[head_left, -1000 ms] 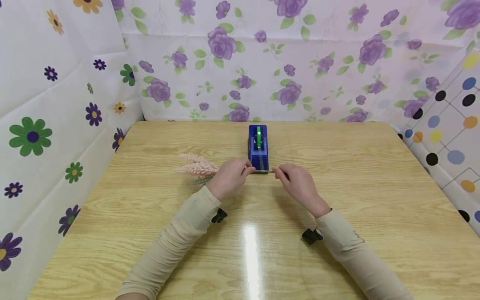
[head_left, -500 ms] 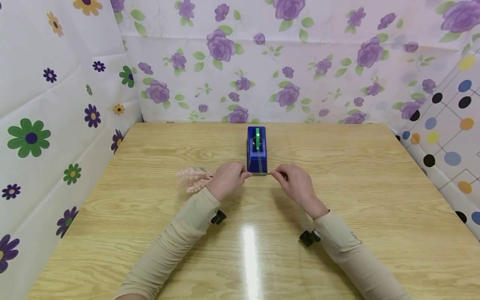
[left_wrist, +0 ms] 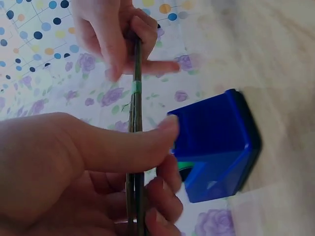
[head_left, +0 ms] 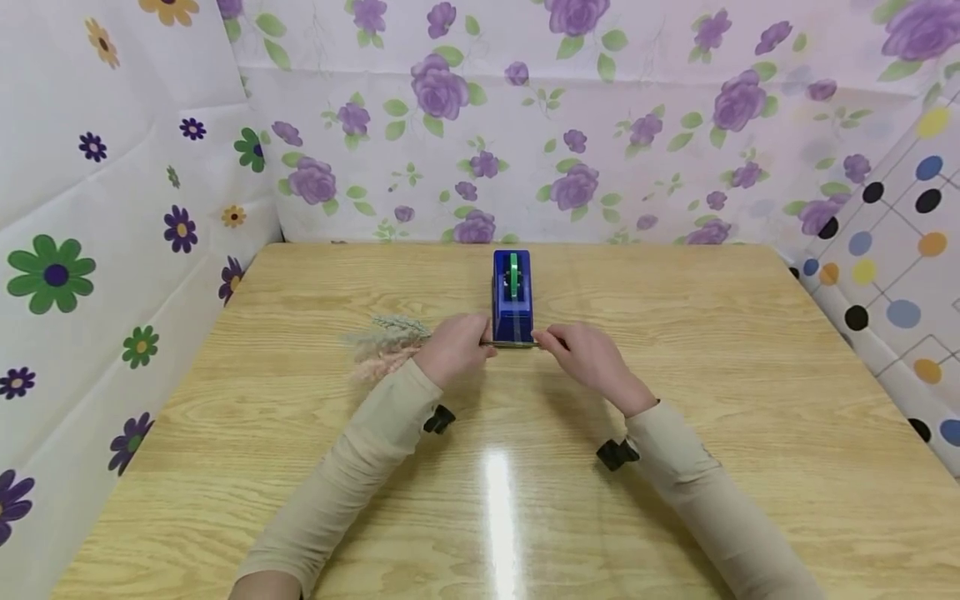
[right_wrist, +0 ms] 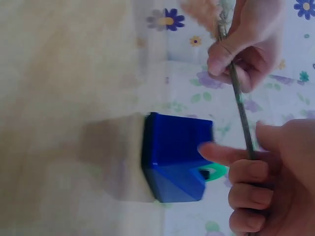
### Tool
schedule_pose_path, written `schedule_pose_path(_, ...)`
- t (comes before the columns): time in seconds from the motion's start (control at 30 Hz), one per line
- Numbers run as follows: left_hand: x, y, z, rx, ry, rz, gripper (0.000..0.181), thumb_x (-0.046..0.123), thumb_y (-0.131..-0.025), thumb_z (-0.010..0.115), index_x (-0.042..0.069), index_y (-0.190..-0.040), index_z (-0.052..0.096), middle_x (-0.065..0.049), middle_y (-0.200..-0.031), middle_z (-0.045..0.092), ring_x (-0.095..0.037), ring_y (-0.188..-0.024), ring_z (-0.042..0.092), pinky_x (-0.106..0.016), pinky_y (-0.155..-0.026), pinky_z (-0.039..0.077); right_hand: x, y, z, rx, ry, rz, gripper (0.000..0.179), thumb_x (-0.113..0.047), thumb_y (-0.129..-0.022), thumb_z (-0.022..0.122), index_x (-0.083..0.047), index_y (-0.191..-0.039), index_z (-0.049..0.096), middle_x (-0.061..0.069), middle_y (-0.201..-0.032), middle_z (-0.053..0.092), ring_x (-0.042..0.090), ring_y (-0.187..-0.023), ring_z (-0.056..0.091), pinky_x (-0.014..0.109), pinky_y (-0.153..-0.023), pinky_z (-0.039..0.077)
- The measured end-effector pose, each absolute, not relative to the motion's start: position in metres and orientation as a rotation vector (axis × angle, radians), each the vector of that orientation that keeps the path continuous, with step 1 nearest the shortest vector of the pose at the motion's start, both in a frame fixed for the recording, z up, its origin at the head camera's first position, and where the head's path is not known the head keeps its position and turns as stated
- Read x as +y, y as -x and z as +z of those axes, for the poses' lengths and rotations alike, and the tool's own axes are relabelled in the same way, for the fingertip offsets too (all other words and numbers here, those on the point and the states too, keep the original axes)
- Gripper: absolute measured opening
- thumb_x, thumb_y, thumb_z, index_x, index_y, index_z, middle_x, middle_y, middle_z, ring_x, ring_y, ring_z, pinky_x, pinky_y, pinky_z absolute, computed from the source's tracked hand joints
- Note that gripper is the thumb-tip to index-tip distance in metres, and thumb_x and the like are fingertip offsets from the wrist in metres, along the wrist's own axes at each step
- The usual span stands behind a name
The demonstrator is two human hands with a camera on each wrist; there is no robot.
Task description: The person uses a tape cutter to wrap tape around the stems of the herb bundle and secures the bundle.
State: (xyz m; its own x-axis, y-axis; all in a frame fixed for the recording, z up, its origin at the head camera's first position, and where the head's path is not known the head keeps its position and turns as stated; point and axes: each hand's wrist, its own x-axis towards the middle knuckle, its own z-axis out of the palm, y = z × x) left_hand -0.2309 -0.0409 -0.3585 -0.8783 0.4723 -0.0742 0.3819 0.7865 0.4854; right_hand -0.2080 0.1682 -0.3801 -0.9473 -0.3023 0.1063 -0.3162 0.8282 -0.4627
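A bunch of artificial flowers [head_left: 393,337], pale grey-green and pink sprigs, sticks out to the left of my left hand [head_left: 453,346]. That hand pinches the thin dark stems [left_wrist: 138,113] between thumb and fingers. My right hand [head_left: 592,358] holds the other end of the stems, its fingers curled round them and the index finger stretched out in the right wrist view. A small band of green tape [left_wrist: 136,87] wraps the stems between the hands. Just beyond them stands a blue tape dispenser [head_left: 512,323] with a green tape core [head_left: 513,275]. The stems lie level across its front.
The wooden table [head_left: 720,375] spreads around both arms. Behind it hangs a purple-flowered cloth [head_left: 622,117], with other patterned cloths at the left and right sides. Dark wrist cameras [head_left: 617,455] hang below the cuffs.
The flower bunch has turned about its stems: pink sprigs lay uppermost earlier, and the grey-green ones are uppermost now. Both hands stay near the dispenser's front with only small shifts.
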Motion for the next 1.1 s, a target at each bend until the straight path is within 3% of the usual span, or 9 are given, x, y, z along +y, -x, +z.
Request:
schedule_pose_path(0.1,-0.042,0.235,-0.355,2.699,-0.688,0.642,0.028,0.027,-0.094,0.065,-0.002,-0.093,0.064,0.001,-0.066,0.048,-0.011,-0.056,0.04,-0.024,-0.057,0.035,0.17,0.212,-0.374,-3.024,-0.538,0.767,0.044,-0.032,-0.103,0.047,-0.005,-0.075,0.068,-0.002,-0.053,0.045,0.011,-0.047,0.035,0.026,-0.053,0.033)
schedule_pose_path(0.2,-0.044,0.238,-0.353,2.612,-0.692,0.596,0.045,0.038,-0.101,0.049,0.0,-0.082,0.064,-0.001,-0.061,0.049,-0.011,-0.052,0.038,-0.025,-0.057,0.035,0.173,0.213,-0.372,-3.059,-0.544,0.755,0.045,-0.03,-0.102,0.049,-0.004,-0.068,0.063,-0.002,-0.053,0.045,0.011,-0.047,0.035,0.026,-0.053,0.033)
schedule_pose_path(0.3,-0.045,0.239,-0.352,2.59,-0.694,0.587,0.052,0.037,-0.105,0.038,0.007,-0.071,0.062,0.0,-0.058,0.053,-0.011,-0.049,0.039,-0.025,-0.06,0.037,0.175,0.213,-0.371,-3.079,-0.544,0.737,0.043,-0.03,-0.102,0.05,-0.004,-0.069,0.063,0.0,-0.056,0.048,0.012,-0.049,0.036,0.026,-0.055,0.034)
schedule_pose_path(0.47,-0.046,0.241,-0.351,2.648,-0.69,0.602,0.048,0.032,-0.102,0.048,0.013,-0.059,0.054,0.003,-0.053,0.049,-0.01,-0.047,0.038,-0.024,-0.053,0.035,0.177,0.214,-0.371,-3.059,-0.567,0.715,0.039,-0.03,-0.1,0.053,-0.004,-0.073,0.065,0.003,-0.063,0.058,0.012,-0.052,0.041,0.026,-0.056,0.035)
schedule_pose_path(0.73,-0.04,0.239,-0.351,2.796,-0.759,0.486,0.035,0.023,-0.09,0.07,0.013,-0.064,0.049,0.003,-0.061,0.047,-0.011,-0.056,0.042,-0.023,-0.057,0.035,0.177,0.214,-0.366,-2.991,-0.547,0.641,0.028,-0.028,-0.095,0.063,-0.008,-0.075,0.065,0.002,-0.065,0.059,0.012,-0.056,0.046,0.026,-0.057,0.036)
schedule_pose_path(0.93,-0.037,0.237,-0.354,2.805,-0.83,0.509,0.038,0.014,-0.09,0.069,0.011,-0.068,0.038,0.001,-0.063,0.034,-0.013,-0.06,0.035,-0.025,-0.06,0.033,0.175,0.209,-0.361,-3.0,-0.539,0.624,0.026,-0.027,-0.094,0.065,-0.007,-0.077,0.064,0.003,-0.066,0.061,0.012,-0.054,0.047,0.025,-0.054,0.037)
schedule_pose_path(1.1,-0.036,0.235,-0.352,2.759,-0.759,0.62,0.028,0.024,-0.096,0.061,0.007,-0.075,0.053,-0.001,-0.067,0.047,-0.013,-0.059,0.041,-0.024,-0.058,0.035,0.175,0.209,-0.361,-3.0,-0.579,0.761,0.026,-0.024,-0.097,0.059,-0.003,-0.083,0.066,0.007,-0.072,0.065,0.012,-0.056,0.046,0.026,-0.056,0.038)
